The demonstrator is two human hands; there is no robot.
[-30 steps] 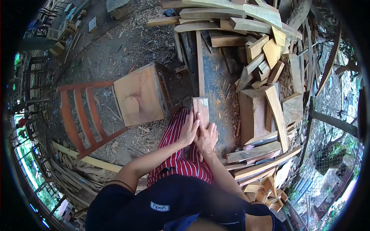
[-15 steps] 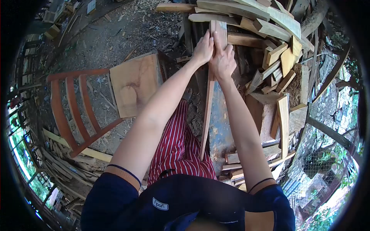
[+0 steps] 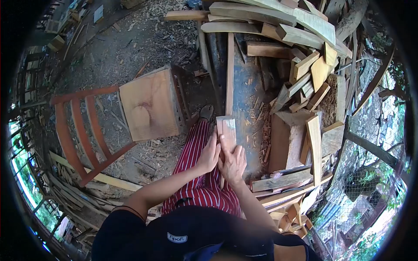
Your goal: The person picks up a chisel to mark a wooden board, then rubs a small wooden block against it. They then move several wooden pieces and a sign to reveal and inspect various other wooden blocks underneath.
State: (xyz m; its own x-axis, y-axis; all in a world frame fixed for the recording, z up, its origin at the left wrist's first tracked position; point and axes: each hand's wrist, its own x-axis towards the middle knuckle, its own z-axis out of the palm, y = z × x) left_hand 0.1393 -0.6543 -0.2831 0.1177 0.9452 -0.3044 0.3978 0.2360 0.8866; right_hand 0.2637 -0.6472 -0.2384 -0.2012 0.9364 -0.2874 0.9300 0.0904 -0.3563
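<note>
A rectangular wooden block with a worn, pale patch near its front end lies over a long narrow wood strip, close to my body. Closed around its near right part, my right hand has a finger stretched along the top. My left hand grips the block's left side, thumb and fingers against it. The strip runs lengthwise along the left side of a worn blue-grey bench. Its near end is mostly hidden by the block and my hands. The block's underside is out of sight.
A wooden chair with a slatted back lies to the left. Curved boards are stacked at the bench's far end. Cut wood pieces and a large wooden block crowd the right side. Shavings cover the ground.
Both hands have drawn the wooden block back along the strip, from the bench's far end to near my body. My elbows are now bent. My grip on the block continues.
</note>
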